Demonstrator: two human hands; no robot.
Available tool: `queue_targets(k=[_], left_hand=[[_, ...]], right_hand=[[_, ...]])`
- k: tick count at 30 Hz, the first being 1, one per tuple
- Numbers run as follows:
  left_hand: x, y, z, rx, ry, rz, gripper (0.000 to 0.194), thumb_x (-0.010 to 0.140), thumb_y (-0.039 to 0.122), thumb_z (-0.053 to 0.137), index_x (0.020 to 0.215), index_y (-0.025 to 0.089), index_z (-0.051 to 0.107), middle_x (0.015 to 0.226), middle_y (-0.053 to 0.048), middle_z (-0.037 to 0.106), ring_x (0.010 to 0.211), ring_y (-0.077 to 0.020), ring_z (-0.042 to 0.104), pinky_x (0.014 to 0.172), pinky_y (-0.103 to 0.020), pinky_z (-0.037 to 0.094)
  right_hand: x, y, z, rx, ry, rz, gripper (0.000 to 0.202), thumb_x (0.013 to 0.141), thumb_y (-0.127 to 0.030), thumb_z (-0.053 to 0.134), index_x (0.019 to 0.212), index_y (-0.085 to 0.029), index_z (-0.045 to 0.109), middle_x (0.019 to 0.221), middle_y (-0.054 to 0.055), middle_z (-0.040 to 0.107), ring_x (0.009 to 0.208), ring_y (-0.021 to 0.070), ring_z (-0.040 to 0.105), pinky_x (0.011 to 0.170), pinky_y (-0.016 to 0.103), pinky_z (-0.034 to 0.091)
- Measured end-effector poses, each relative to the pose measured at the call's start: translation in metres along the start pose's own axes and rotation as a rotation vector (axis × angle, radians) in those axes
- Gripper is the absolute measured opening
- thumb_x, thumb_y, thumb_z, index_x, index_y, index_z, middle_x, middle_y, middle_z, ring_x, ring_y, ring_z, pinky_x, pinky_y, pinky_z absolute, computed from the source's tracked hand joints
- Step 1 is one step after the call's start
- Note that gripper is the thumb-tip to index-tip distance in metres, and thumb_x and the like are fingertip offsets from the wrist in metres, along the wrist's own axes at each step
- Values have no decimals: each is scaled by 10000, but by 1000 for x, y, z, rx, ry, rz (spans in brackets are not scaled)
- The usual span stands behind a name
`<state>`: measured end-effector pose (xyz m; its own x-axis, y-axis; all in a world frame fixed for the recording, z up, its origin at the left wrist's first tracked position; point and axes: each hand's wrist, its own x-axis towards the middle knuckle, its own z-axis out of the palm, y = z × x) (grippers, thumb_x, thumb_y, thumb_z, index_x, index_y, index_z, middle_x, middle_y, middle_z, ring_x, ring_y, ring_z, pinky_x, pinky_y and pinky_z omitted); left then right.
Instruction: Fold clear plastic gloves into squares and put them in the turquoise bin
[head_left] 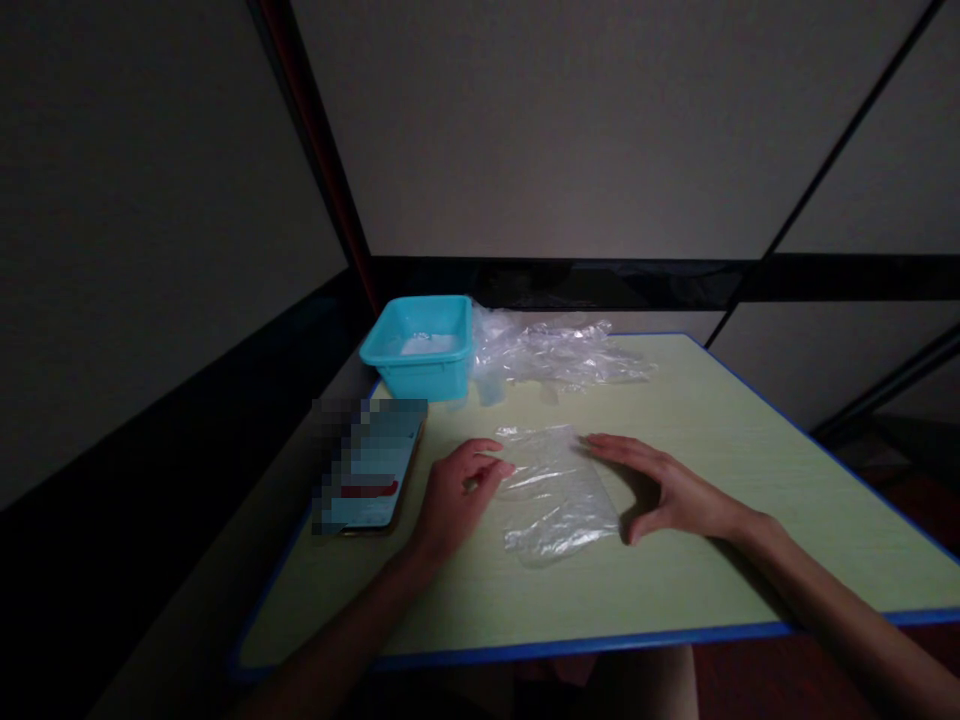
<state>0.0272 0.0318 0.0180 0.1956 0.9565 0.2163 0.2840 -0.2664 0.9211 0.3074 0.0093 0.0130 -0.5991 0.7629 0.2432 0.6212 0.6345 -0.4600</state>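
Note:
A clear plastic bag (556,492) lies flat on the pale green table (750,470). My left hand (457,495) rests at the bag's left edge, fingers curled with the tips pinching or touching the plastic. My right hand (664,490) lies flat at the bag's upper right edge, fingers stretched out and touching it. Whether either hand actually grips the bag is hard to tell in the dim light.
A turquoise plastic tub (420,347) stands at the table's far left corner. Beside it lies a heap of clear plastic bags (559,355). A phone (371,465) with a lit screen lies at the left edge. Walls close in behind and to the left.

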Motion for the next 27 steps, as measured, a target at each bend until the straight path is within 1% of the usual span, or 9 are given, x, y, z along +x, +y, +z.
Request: queue_targets(k=[2,4,5,7,9,11,15,20,27], left_hand=[[-1,0,1,-89,11,-59,124,742,276,512,759,166,567,642,-35,685,602,-176,657,504,-231,475],[-1,-1,2,-120,11,-95,119,733,281,510,729,170,552,594,-29,678,562,-177,653,462,-219,458],[-1,-2,3,-115,6,-103,117,726,279,512,710,170,550,592,-30,678,554,-177,653,456,-217,455],[-1,-3,3,-91,5,-103,119,719,276,506,688,170,550,587,-32,678,558,-178,656,464,-217,455],[0,-3,2,-60,4,-101,129,718,280,499,669,171,549,580,-33,676,563,-180,658,465,-218,452],[1,-4,2,-34,-8,-103,141,715,287,496,652,172,547,582,-37,677,571,-183,659,463,-219,449],[4,-5,1,-13,-34,-116,152,704,290,485,623,175,540,596,-43,682,570,-184,658,465,-227,449],[5,-7,3,2,-34,-104,144,698,279,476,616,179,537,597,-37,681,571,-180,655,478,-229,451],[5,-6,3,-5,-29,-107,149,704,280,474,606,182,529,591,-35,678,557,-172,648,482,-228,447]], right_hand=[[-11,-7,-1,-62,56,-31,684,683,-476,664,1267,-208,431,1251,105,517,1156,242,458,930,411,406],[-22,-14,-2,-154,112,-66,458,750,-407,630,1139,-186,536,1052,87,627,995,217,561,829,378,462],[-27,-17,-2,-202,136,-89,354,775,-372,616,1066,-176,573,944,72,652,898,201,591,775,361,475],[-33,-24,-1,-296,171,-148,174,813,-293,589,925,-162,611,783,46,651,743,168,594,692,333,475],[-34,-31,-1,-393,196,-218,82,834,-210,562,829,-149,616,720,41,639,688,153,579,660,321,463],[-33,-36,-1,-491,206,-288,93,842,-147,537,789,-139,613,697,46,636,685,153,574,648,318,455],[-30,-43,-1,-626,216,-385,169,864,-108,477,770,-148,612,632,32,618,658,143,561,630,302,447],[-27,-45,0,-695,232,-427,201,860,-84,466,726,-154,597,587,19,598,594,131,528,620,300,438],[-27,-43,2,-733,237,-474,218,854,-65,450,711,-143,594,588,29,609,580,140,530,610,313,449]])
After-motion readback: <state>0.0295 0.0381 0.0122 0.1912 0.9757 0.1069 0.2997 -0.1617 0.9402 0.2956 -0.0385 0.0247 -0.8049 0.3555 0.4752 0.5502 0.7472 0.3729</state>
